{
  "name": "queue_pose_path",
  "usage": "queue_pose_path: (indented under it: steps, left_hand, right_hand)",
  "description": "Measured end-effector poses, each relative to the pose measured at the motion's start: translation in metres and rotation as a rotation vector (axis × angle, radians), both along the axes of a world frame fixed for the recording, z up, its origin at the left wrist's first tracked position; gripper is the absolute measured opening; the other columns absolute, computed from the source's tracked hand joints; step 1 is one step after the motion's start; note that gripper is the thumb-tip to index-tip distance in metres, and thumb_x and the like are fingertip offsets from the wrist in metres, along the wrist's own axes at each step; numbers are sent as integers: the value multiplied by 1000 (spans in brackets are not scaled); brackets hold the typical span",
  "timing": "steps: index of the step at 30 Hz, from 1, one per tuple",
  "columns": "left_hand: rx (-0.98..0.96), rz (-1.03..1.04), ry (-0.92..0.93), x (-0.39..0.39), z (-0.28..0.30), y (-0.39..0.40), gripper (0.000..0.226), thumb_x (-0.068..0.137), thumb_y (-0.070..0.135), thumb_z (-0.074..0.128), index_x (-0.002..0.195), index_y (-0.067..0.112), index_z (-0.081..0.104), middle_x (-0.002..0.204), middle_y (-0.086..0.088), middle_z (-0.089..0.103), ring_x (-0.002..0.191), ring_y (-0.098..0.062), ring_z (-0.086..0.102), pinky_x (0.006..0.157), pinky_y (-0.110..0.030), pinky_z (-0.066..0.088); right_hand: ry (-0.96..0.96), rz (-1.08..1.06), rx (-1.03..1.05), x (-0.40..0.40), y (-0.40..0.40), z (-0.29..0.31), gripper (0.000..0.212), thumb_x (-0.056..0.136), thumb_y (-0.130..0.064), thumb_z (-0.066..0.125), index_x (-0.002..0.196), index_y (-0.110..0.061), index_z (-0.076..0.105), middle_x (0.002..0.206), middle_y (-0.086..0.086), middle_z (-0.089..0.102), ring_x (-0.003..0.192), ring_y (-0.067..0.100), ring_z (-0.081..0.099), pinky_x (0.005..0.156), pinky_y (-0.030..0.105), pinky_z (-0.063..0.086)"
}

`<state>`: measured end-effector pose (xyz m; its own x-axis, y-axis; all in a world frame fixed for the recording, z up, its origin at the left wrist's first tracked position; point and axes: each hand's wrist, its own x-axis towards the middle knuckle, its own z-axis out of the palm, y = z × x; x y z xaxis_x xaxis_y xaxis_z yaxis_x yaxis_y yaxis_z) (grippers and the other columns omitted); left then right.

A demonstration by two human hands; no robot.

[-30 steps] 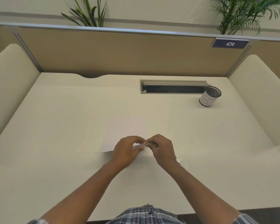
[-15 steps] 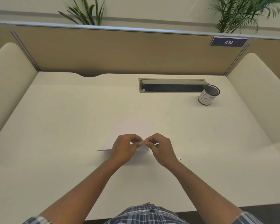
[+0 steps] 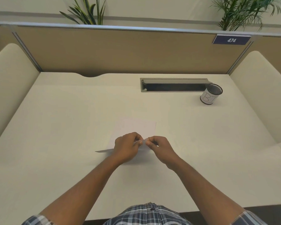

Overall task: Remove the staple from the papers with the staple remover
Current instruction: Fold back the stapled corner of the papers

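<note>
White papers [image 3: 136,125] lie in the middle of the cream desk [image 3: 63,127], with their near edge lifted off the surface. My left hand [image 3: 126,146] pinches that raised edge from the left. My right hand [image 3: 162,148] pinches it from the right, and the fingertips of both hands almost touch. The paper's near left corner sticks out to the left of my left wrist. Neither the staple nor a staple remover is clearly visible; my fingers hide whatever is between them.
A mesh pen cup [image 3: 209,96] with a white label stands at the back right, beside a recessed cable slot [image 3: 173,86]. Tan partition panels [image 3: 120,51] close off the back, and cream side dividers [image 3: 10,82] flank the desk.
The hands have stayed together on the paper's near edge, shifting only slightly. The view moved a little, and more of the sheet's far part shows now.
</note>
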<state>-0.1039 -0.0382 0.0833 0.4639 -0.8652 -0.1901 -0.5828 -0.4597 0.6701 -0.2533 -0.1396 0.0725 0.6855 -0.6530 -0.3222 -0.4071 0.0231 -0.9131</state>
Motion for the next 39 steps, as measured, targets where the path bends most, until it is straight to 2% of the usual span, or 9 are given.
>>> queue_pose_path:
  steps: [3,7,11,14,21,28,31,34,39]
  left_hand:
    - [11,-13,-33,0,1,0,6,100,32,52,99,33,58,99,20,63,101,-9,58,116,-49,25]
    - [-85,-20,-45,1,5,3,5,102,28,49,102,31,53,104,20,60,110,-7,54,122,-52,7]
    - [-319,38,-112,3,5,6,5,99,30,59,103,32,59,103,24,60,113,-6,53,123,-54,7]
    - [-441,122,-59,7,9,6,10,96,32,61,101,40,65,102,27,65,113,-3,56,124,-49,5]
    - [-533,176,17,11,20,7,15,93,34,61,90,49,62,96,28,67,113,-2,57,126,-44,-4]
    - [-515,182,77,9,25,8,13,94,37,62,93,48,67,106,30,67,123,-7,53,125,-43,-5]
    - [-498,208,126,8,27,8,6,92,42,63,93,43,68,107,30,66,124,-2,51,125,-45,-4]
    - [-493,216,164,6,30,6,6,89,43,63,91,41,68,105,35,64,122,-2,54,125,-40,-7]
    - [-478,223,202,3,36,5,3,86,41,64,86,43,67,103,38,63,121,-3,56,124,-37,-11]
  right_hand:
    - [-14,-5,-45,2,2,3,12,100,-21,62,94,-22,73,105,-3,76,99,13,67,83,20,48]
    - [-33,-37,-233,7,5,2,5,97,-22,67,95,-19,71,98,-10,73,89,5,64,69,13,40]
    - [-151,-112,-453,13,6,5,4,92,-20,73,89,-17,71,88,-11,70,78,9,64,63,19,46]
    - [-228,-163,-505,19,6,12,4,91,-19,72,89,-17,71,88,-10,70,78,12,65,63,28,50]
    - [-290,-152,-620,24,5,22,3,89,-20,72,91,-20,74,92,-10,70,82,11,64,65,21,46]
    - [-314,-142,-539,23,7,26,3,90,-22,73,90,-19,75,90,-10,71,83,14,65,67,30,50]
    - [-325,-170,-361,22,8,29,5,93,-22,73,92,-18,74,91,-8,73,84,13,67,69,33,51]
    - [-314,-175,-166,21,7,31,6,95,-22,72,96,-16,74,94,-6,75,88,10,68,72,27,51]
    - [-336,-174,-46,19,8,33,7,95,-20,72,96,-13,74,98,0,76,87,7,66,72,17,50]
